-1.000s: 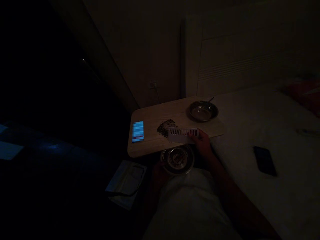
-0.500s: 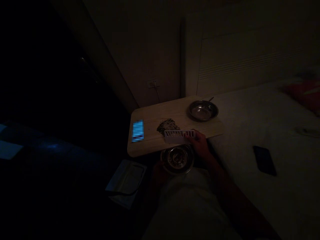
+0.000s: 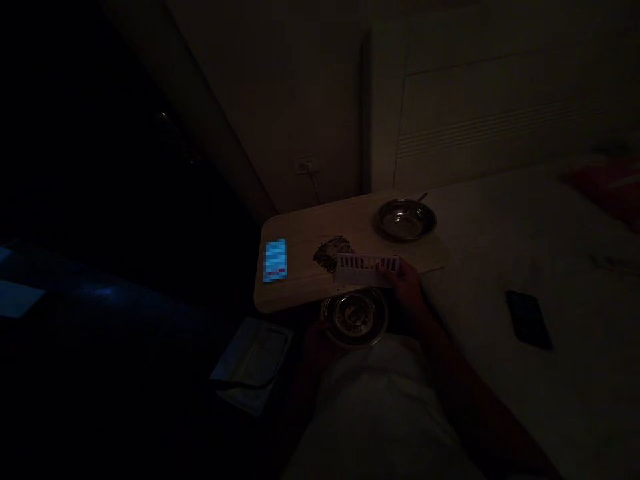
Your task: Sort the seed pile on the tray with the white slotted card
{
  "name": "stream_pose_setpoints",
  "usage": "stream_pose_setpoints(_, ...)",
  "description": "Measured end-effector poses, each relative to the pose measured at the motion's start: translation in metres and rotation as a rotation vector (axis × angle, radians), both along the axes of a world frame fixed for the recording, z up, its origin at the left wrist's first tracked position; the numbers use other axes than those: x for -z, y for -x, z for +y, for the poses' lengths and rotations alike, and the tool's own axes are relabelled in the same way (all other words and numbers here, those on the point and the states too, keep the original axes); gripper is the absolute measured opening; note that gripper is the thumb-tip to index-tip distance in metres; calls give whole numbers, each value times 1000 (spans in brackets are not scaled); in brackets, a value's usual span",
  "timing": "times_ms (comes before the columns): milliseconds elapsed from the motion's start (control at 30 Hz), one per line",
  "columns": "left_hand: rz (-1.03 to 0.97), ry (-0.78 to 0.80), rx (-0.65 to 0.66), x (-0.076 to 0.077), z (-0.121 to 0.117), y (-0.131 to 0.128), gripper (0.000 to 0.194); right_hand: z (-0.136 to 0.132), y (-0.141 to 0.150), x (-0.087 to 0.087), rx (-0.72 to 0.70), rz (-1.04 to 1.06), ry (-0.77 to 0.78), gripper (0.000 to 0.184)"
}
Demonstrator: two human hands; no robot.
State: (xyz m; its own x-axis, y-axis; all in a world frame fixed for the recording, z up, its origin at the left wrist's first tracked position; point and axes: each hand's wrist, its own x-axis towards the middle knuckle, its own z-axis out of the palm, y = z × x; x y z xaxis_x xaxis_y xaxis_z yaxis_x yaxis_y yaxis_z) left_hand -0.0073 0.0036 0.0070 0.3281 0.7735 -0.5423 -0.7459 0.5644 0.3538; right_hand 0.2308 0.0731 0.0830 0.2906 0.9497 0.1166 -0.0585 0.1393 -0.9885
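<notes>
In dim light, my right hand (image 3: pixel 407 283) grips the right end of a pale slotted plastic piece (image 3: pixel 360 270), its fingers closed on it. The piece is held low over the near edge of a small wooden table (image 3: pixel 295 293). Just beyond its left end lies a heap of dark and pale bits (image 3: pixel 333 252). Below the table edge, my left hand (image 3: pixel 320 340) is closed on the left rim of a metal bowl (image 3: pixel 381 319), its fingers mostly lost in shadow. Some bits lie inside that bowl.
A second metal bowl (image 3: pixel 407 220) with a handle sticking out stands at the table's back right. A lit phone (image 3: pixel 275 260) lies at the left. On the bed (image 3: pixel 475 253) rests a dark phone (image 3: pixel 529 320). A pale bag (image 3: pixel 253 367) with a dark strap is at lower left.
My right hand has shifted slightly right and away from me with the slotted piece, uncovering more of the heap's near side. My left hand and the bowl stay nearly in place.
</notes>
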Motion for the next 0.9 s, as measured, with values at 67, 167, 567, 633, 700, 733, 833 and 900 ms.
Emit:
stream_pose_setpoints(67,3,11,12,-3,1,-1,37,0,1,1,-15,7,-1,24)
stream_pose_setpoints(167,-11,20,-5,-3,4,-3,38,-1,3,2,-36,33,13,25)
stream_pose_setpoints(567,-30,1,2,2,2,2,34,3,-8,2,144,105,16,29)
stream_pose_setpoints(633,-18,-42,-26,3,2,2,34,3,-9,0,132,96,28,28)
stream_pose_setpoints(700,-18,-52,-28,2,2,1,35,4,-9,-1,93,88,50,28)
stream_pose_setpoints(733,-18,-46,-26,1,2,1,35,4,-8,-1,84,89,59,28)
stream_pose_setpoints(833,-1,-28,-26,-2,2,-1,33,6,-6,3,115,101,54,28)
stream_pose_setpoints(900,12,-29,-33,-4,2,-3,33,9,-6,7,159,83,30,27)
